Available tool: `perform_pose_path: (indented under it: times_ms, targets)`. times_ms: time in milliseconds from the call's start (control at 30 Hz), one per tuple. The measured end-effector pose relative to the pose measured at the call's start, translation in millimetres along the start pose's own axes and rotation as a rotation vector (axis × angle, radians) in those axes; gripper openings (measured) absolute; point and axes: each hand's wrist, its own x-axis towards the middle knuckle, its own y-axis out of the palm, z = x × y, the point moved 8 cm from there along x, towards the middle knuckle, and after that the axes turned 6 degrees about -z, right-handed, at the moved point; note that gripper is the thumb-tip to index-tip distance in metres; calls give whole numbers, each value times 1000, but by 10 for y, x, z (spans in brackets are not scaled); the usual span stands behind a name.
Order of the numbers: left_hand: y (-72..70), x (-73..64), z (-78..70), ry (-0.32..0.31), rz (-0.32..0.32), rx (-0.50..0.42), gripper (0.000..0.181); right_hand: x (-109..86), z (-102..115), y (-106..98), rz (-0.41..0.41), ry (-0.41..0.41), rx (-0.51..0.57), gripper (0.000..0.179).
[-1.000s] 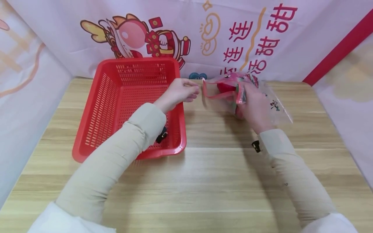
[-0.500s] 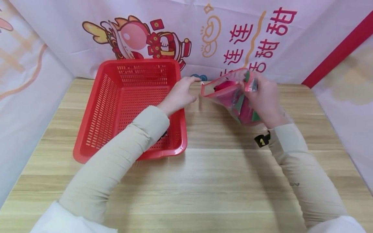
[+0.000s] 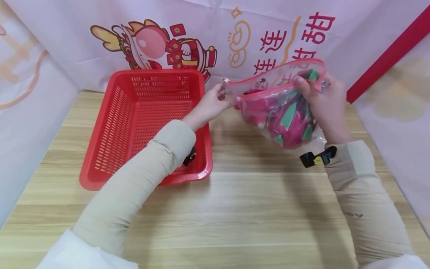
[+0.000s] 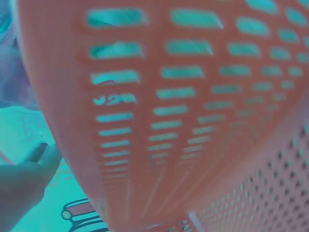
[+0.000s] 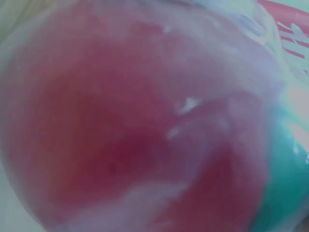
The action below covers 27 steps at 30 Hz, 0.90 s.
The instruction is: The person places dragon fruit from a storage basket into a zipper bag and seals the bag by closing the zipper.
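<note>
A clear zip bag (image 3: 268, 84) with a pink-red zip edge and small cartoon prints hangs above the table, its mouth gaping upward. Inside bulges pink dragon fruit (image 3: 292, 121) with green scales, seen through the plastic. My right hand (image 3: 326, 104) grips the bag's rim at its right end, thumb on the near side. At the left corner of the rim, by a white zip slider, my left hand (image 3: 215, 102) pinches the bag. The left wrist view shows part of my left hand (image 4: 29, 186) beyond the basket wall. Blurred pink fruit (image 5: 111, 121) under plastic fills the right wrist view.
A red perforated plastic basket (image 3: 208, 149) stands on the wooden table (image 3: 235, 220), under my left forearm. Black wrist-camera mounts show at both wrists. A white printed cloth (image 3: 248, 22) closes off the back, with cloth at both sides too.
My right hand has moved right and toward me, drawing the bag wide and bringing the dragon fruit into plain view. My left hand has gone from loose fingers to pinching the bag's left corner.
</note>
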Motion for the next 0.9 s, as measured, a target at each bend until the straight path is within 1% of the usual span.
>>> perform_pose_path:
  times_ms: [67, 100, 133, 200, 333, 433, 500, 600, 767, 833, 900]
  targets:
    - [-6, 0, -19, -7, -7, -103, 55, -2, -3, -21, 2, 23, 84, 42]
    - [-16, 1, -36, -2, -22, -151, 47, 0, -2, -30, 2, 30, 121, 41]
    - [-34, 0, -56, 8, -45, -198, 39, 4, -4, -39, 1, 40, 147, 42]
    - [-74, -2, -102, 44, -93, -291, 24, 17, -27, -46, 5, 87, 223, 45]
    - [-165, -24, -230, 168, -185, -418, 11, 56, -81, -79, -11, 146, 290, 50]
    - [-213, -45, -298, 229, -230, -485, 9, 82, -120, -100, -21, 165, 322, 53]
    - [-232, -60, -324, 251, -252, -504, 9, 91, -157, -106, -23, 190, 332, 55]
    - [-239, -86, -359, 280, -268, -523, 9, 112, -203, -142, -54, 194, 296, 55]
    - [-206, -119, -403, 323, -258, -528, 9, 146, -308, -197, -87, 197, 245, 48]
    - [-192, -129, -417, 337, -262, -516, 9, 155, -348, -216, -101, 187, 265, 43]
    - [-195, -144, -437, 357, -285, -492, 9, 165, -374, -244, -121, 169, 290, 39]
